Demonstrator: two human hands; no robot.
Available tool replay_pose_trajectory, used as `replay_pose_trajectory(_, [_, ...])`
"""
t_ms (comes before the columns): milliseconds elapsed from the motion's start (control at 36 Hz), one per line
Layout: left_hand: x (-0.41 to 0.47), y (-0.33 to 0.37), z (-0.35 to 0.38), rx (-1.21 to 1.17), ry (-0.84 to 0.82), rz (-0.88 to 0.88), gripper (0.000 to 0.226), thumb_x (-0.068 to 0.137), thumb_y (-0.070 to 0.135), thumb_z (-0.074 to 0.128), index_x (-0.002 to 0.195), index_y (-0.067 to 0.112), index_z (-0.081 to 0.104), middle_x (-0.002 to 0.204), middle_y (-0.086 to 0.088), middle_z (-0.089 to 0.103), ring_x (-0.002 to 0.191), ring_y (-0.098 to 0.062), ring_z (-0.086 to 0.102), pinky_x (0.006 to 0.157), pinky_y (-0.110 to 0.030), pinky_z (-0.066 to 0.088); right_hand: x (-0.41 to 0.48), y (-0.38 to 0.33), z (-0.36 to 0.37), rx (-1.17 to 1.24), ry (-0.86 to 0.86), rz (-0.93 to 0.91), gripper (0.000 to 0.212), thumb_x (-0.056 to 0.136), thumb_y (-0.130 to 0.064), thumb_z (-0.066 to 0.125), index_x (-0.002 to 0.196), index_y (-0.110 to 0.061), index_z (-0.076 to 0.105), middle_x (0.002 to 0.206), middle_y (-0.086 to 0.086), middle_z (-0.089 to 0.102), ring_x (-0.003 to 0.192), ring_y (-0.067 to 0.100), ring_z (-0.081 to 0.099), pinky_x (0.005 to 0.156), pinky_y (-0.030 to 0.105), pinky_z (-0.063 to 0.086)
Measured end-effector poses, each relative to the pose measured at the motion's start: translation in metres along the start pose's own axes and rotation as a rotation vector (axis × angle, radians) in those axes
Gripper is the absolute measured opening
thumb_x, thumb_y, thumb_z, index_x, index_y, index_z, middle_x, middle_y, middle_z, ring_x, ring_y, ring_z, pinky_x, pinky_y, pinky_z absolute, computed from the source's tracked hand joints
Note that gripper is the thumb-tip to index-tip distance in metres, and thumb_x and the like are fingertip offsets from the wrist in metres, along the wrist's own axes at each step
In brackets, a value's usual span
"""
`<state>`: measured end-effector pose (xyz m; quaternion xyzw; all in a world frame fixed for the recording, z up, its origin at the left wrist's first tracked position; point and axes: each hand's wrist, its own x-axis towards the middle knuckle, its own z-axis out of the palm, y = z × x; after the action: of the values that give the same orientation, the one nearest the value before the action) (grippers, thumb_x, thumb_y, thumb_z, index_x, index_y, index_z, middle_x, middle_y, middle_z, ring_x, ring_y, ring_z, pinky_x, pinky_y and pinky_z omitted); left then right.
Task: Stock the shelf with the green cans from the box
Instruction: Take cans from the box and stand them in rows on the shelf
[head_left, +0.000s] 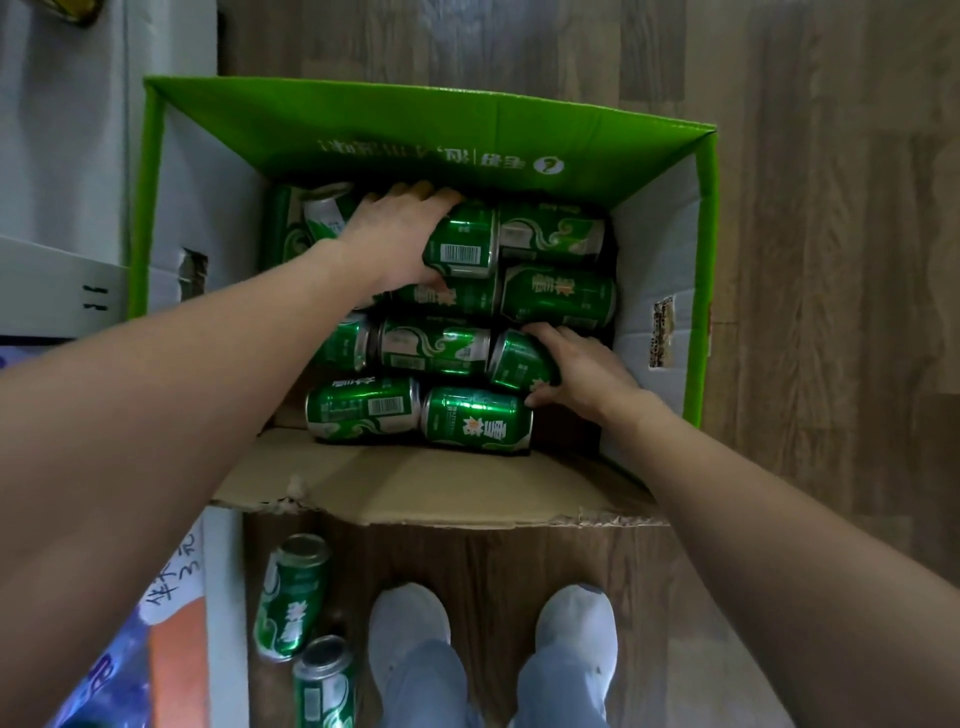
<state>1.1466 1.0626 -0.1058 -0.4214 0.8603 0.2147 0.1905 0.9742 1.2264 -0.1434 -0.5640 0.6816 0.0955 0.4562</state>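
An open green cardboard box (670, 291) stands on the floor, holding several green cans lying on their sides. My left hand (395, 234) reaches into the far part of the box and grips a green can with a barcode (462, 241). My right hand (582, 366) is at the right side of the box, its fingers curled round another green can (519, 361). Two more green cans (291, 597) lie on the floor near the shelf at the lower left.
A white shelf unit (62, 171) runs along the left edge, with coloured packaging (130, 665) at the lower left. The box's brown front flap (415, 488) hangs towards me. My two shoes (410, 623) stand on the wooden floor (831, 260) just behind it.
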Motion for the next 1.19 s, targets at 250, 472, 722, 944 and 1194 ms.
replay_pose_trajectory(250, [-0.009,0.002,-0.001,0.007,-0.011,-0.014,0.087,0.073,0.037,0.076,0.143,0.019,0.028,0.136,-0.014,0.042,0.126,-0.036,0.037,0.100,-0.056,0.034,-0.004,-0.005,-0.004,-0.070,0.022,-0.023,0.080,0.074,-0.034,0.076,0.140,-0.029,0.031,0.132,0.007,0.048,0.114,0.034,0.050,0.092,0.046,0.046])
replay_pose_trajectory(472, [-0.046,0.002,-0.009,0.004,-0.072,-0.001,0.087,0.073,0.038,0.076,0.143,0.018,0.027,0.138,-0.013,0.040,0.124,-0.034,0.037,0.098,-0.051,0.036,-0.034,-0.019,-0.029,-0.127,0.011,-0.065,0.080,0.073,-0.030,0.078,0.138,-0.023,0.032,0.131,0.006,0.047,0.113,0.034,0.052,0.091,0.043,0.047])
replay_pose_trajectory(722, [-0.105,0.022,-0.054,-0.022,-0.115,-0.016,0.084,0.073,0.040,0.076,0.140,0.022,0.028,0.130,-0.007,0.045,0.119,-0.030,0.043,0.092,-0.045,0.039,-0.097,-0.052,-0.073,-0.229,-0.021,-0.071,0.084,0.078,-0.030,0.075,0.145,-0.017,0.026,0.135,0.005,0.042,0.116,0.032,0.051,0.091,0.041,0.047])
replay_pose_trajectory(944, [-0.168,0.048,-0.110,-0.043,-0.185,-0.026,0.086,0.076,0.038,0.074,0.144,0.023,0.023,0.139,-0.008,0.038,0.128,-0.029,0.036,0.101,-0.047,0.034,-0.160,-0.088,-0.123,-0.230,0.007,-0.096,0.086,0.073,-0.036,0.078,0.144,-0.022,0.030,0.131,0.002,0.047,0.113,0.026,0.053,0.088,0.038,0.050])
replay_pose_trajectory(1194, [-0.239,0.071,-0.181,-0.072,-0.220,-0.048,0.089,0.076,0.036,0.074,0.146,0.023,0.020,0.147,-0.009,0.032,0.133,-0.029,0.031,0.104,-0.045,0.032,-0.240,-0.131,-0.184,-0.275,0.008,-0.104,0.085,0.074,-0.037,0.077,0.144,-0.024,0.030,0.129,0.001,0.047,0.113,0.025,0.053,0.087,0.038,0.049])
